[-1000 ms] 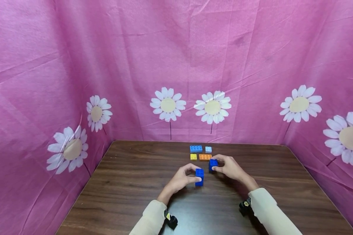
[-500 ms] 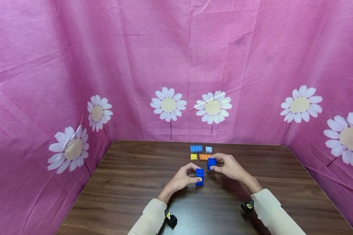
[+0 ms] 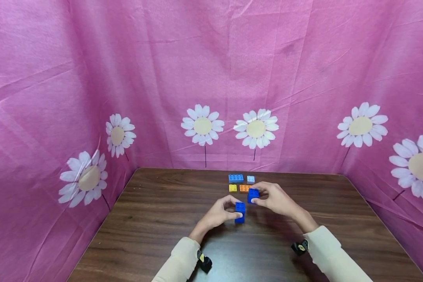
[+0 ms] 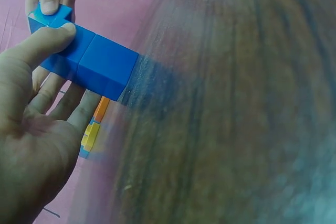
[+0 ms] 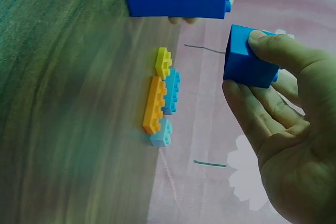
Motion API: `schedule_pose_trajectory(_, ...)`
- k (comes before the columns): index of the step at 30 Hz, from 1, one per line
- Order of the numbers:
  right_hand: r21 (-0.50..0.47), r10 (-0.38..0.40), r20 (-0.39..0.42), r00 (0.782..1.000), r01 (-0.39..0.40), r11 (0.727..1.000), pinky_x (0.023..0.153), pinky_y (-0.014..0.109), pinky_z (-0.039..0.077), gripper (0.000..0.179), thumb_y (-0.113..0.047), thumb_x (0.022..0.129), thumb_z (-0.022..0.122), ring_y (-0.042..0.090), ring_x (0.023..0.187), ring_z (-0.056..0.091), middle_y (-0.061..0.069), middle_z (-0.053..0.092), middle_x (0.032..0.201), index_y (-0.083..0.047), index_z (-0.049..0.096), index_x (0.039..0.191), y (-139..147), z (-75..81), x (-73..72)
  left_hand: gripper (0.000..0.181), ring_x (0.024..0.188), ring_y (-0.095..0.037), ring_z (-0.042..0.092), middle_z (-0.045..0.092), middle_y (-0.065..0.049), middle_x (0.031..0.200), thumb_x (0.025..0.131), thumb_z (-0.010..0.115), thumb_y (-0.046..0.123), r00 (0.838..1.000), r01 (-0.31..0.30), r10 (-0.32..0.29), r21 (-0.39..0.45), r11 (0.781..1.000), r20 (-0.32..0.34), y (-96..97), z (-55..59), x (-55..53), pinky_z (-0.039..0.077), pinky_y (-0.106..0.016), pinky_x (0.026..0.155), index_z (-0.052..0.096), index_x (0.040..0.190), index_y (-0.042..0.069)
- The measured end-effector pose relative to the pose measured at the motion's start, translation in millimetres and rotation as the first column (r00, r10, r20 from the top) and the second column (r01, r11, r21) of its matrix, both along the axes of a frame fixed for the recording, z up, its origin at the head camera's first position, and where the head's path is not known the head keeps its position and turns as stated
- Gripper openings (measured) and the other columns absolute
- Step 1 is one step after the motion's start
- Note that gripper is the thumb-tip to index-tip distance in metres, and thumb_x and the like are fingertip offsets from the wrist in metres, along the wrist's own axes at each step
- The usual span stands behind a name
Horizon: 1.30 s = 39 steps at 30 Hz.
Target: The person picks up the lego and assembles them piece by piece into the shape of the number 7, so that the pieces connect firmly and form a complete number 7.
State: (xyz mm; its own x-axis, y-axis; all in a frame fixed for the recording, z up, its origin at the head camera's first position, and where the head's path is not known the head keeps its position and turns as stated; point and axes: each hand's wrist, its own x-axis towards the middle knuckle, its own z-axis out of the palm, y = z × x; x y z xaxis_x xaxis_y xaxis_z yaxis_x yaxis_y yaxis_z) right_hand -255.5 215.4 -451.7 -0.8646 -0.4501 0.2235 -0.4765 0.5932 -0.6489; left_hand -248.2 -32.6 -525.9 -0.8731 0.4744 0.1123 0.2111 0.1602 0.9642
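Observation:
Two dark blue bricks joined as an upright stack (image 3: 239,208) stand on the table, gripped between the thumb and fingers of my left hand (image 3: 216,212). In the left wrist view a seam divides the stack (image 4: 107,67) into two blocks. My right hand (image 3: 277,199) pinches a single dark blue brick (image 3: 253,196), raised off the table just behind and right of the stack. From the right wrist view, the thumb presses one side of this brick (image 5: 244,66), fingers the other, its studs facing away from the tabletop.
Behind the hands lie a light blue long brick (image 3: 235,178), a pale blue small brick (image 3: 250,179), a yellow brick (image 3: 232,188) and an orange brick (image 3: 244,188), partly covered by the right hand's brick. A pink cloth (image 3: 211,70) with daisies surrounds the wooden table (image 3: 162,219).
My right hand has lifted its blue brick and shifted it slightly left, covering more of the orange brick. My left hand and the stack stay in place.

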Motion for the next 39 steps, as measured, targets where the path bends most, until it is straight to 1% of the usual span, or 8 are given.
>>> schedule_pose_trajectory(7,-0.002,0.032,0.010,0.999,-0.032,0.999,0.083,0.032,0.059,0.041,-0.028,0.085,0.078,0.012,0.093,0.067,-0.006,0.067,0.101,-0.016,0.066,0.122,-4.8,12.3,6.6,0.027,0.103,-0.016,0.063,0.068,0.002,0.108,0.083,0.079,0.023,1.000,-0.001,0.001,-0.011,1.000,0.006,-0.1,2.7,0.2,0.052,-0.032,0.090,0.066,0.106,0.021)
schedule_pose_trajectory(14,0.034,0.070,-0.022,0.997,-0.069,0.997,0.080,0.028,0.058,0.040,-0.030,0.086,0.077,0.008,0.091,0.067,-0.006,0.068,0.105,-0.016,0.066,0.121,-10.9,18.8,9.3,0.026,0.103,-0.014,0.063,0.068,0.003,0.109,0.084,0.079,0.023,1.000,-0.001,0.001,-0.011,1.000,-0.001,0.0,2.5,-0.4,0.051,-0.041,0.094,0.066,0.106,0.022)
schedule_pose_trajectory(17,0.057,0.071,-0.034,0.997,-0.069,0.996,0.079,0.027,0.058,0.040,-0.031,0.085,0.077,0.007,0.089,0.067,-0.006,0.069,0.105,-0.016,0.066,0.121,-12.8,20.5,10.1,0.026,0.103,-0.014,0.063,0.068,0.002,0.109,0.084,0.079,0.023,1.000,0.003,-0.003,-0.010,1.000,0.001,-0.1,2.8,-0.3,0.051,-0.041,0.094,0.066,0.107,0.022)
schedule_pose_trajectory(24,0.083,0.081,-0.063,0.995,-0.076,0.994,0.078,0.026,0.058,0.040,-0.027,0.083,0.079,0.006,0.088,0.067,-0.004,0.070,0.109,-0.016,0.067,0.120,-18.1,25.3,13.2,0.028,0.100,-0.014,0.064,0.068,-0.004,0.109,0.083,0.080,0.022,1.000,0.009,-0.009,-0.002,1.000,-0.022,0.4,0.9,-1.7,0.051,-0.042,0.093,0.066,0.106,0.020)
schedule_pose_trajectory(27,0.091,0.092,-0.052,0.994,-0.087,0.992,0.079,0.023,0.057,0.040,-0.028,0.084,0.079,0.005,0.089,0.067,-0.005,0.070,0.107,-0.016,0.066,0.120,-20.4,26.1,14.1,0.028,0.099,-0.014,0.065,0.068,-0.004,0.109,0.082,0.080,0.022,1.000,0.009,-0.009,-0.001,1.000,-0.019,0.7,0.1,-1.6,0.053,-0.039,0.091,0.066,0.106,0.020)
schedule_pose_trajectory(30,0.108,0.096,-0.054,0.994,-0.089,0.990,0.079,0.020,0.056,0.041,-0.029,0.084,0.079,0.005,0.090,0.067,-0.004,0.070,0.109,-0.015,0.066,0.120,-22.3,26.7,14.9,0.028,0.098,-0.013,0.065,0.069,-0.002,0.108,0.082,0.080,0.022,1.000,0.004,-0.004,-0.003,1.000,-0.017,1.0,-0.3,-1.5,0.054,-0.033,0.088,0.065,0.106,0.019)
schedule_pose_trajectory(37,0.146,0.130,-0.073,0.989,-0.118,0.982,0.076,0.025,0.059,0.040,-0.026,0.083,0.079,0.007,0.091,0.067,0.001,0.069,0.113,-0.014,0.066,0.119,-26.9,24.4,14.7,0.029,0.097,-0.011,0.064,0.068,0.000,0.106,0.082,0.081,0.021,0.999,0.005,-0.005,-0.010,1.000,-0.033,0.0,1.5,-2.2,0.053,-0.035,0.089,0.064,0.105,0.016)
schedule_pose_trajectory(39,0.154,0.143,-0.077,0.987,-0.130,0.979,0.076,0.027,0.059,0.038,-0.027,0.084,0.079,0.007,0.091,0.067,-0.001,0.069,0.111,-0.015,0.066,0.117,-28.9,24.0,14.6,0.030,0.096,-0.010,0.063,0.068,0.000,0.105,0.081,0.081,0.021,0.999,0.005,-0.006,-0.008,1.000,-0.038,0.1,1.2,-2.3,0.053,-0.032,0.088,0.064,0.105,0.015)
